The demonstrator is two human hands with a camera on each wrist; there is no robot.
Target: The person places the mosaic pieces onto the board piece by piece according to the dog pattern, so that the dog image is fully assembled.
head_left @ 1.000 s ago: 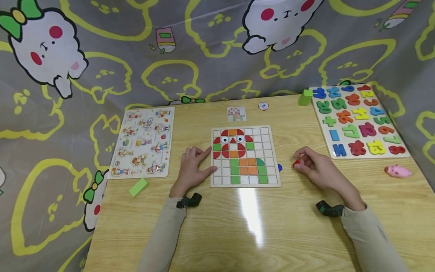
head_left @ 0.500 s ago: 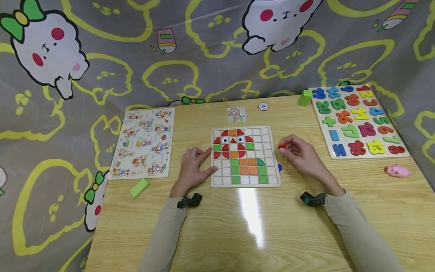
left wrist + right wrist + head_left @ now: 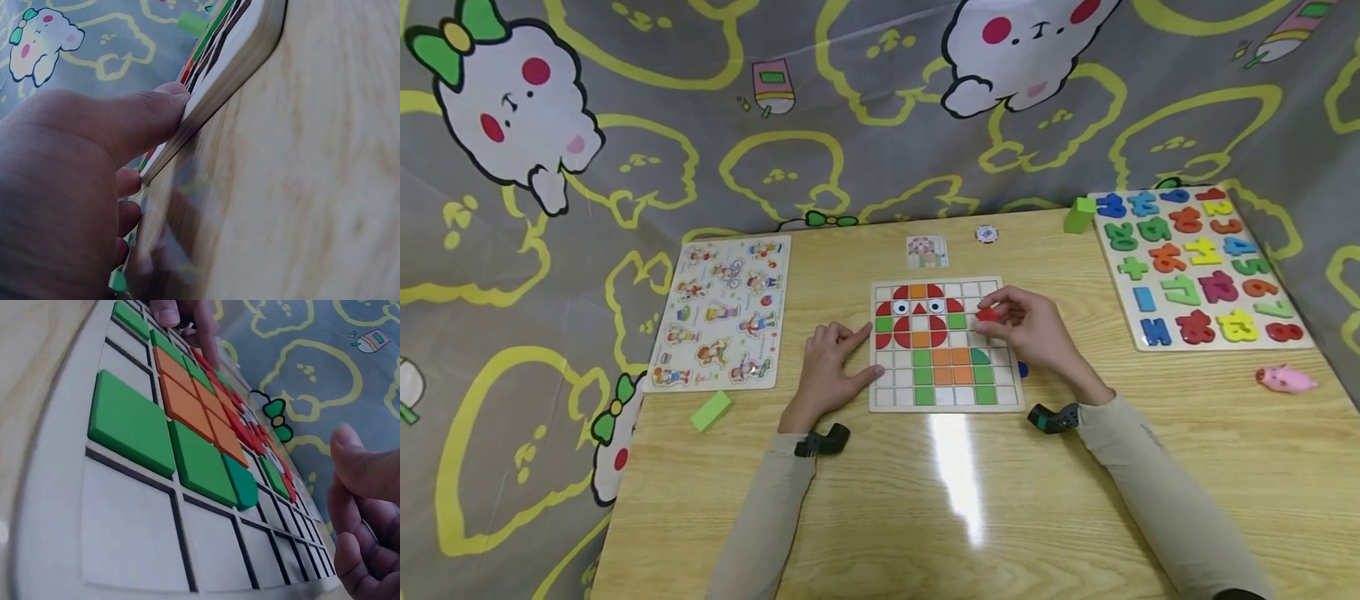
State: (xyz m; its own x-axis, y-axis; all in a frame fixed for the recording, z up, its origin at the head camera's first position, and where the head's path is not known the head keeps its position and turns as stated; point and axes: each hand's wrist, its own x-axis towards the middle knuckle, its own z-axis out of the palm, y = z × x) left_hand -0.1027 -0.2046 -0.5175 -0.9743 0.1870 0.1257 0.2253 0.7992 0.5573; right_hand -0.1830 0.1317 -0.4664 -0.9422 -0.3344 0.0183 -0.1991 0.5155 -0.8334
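A white wooden grid board point(image 3: 887, 397) lies mid-table, partly filled with red, orange and green mosaic tiles that form an animal picture with two eye tiles. My left hand point(image 3: 831, 367) rests at the board's left side, its thumb and forefinger touching the edge; in the left wrist view the thumb point(image 3: 144, 119) lies against the rim. Over the board's right columns, my right hand point(image 3: 1030, 333) pinches a small red tile point(image 3: 987, 314) between thumb and fingers. The tile's exact shape is mostly hidden. Part of a blue piece point(image 3: 1023, 369) shows beside the right rim.
A picture card point(image 3: 927, 251) and a round chip point(image 3: 987, 234) lie behind the board. Left are a figure puzzle point(image 3: 718, 312) and a green block point(image 3: 711, 411). Right are a number puzzle point(image 3: 1198, 267), an upright green block point(image 3: 1080, 215) and a pink pig toy point(image 3: 1287, 380).
My right hand has moved left and away from me, carrying the red tile from the table right of the board to above its right columns. The left hand has stayed at the board's edge.
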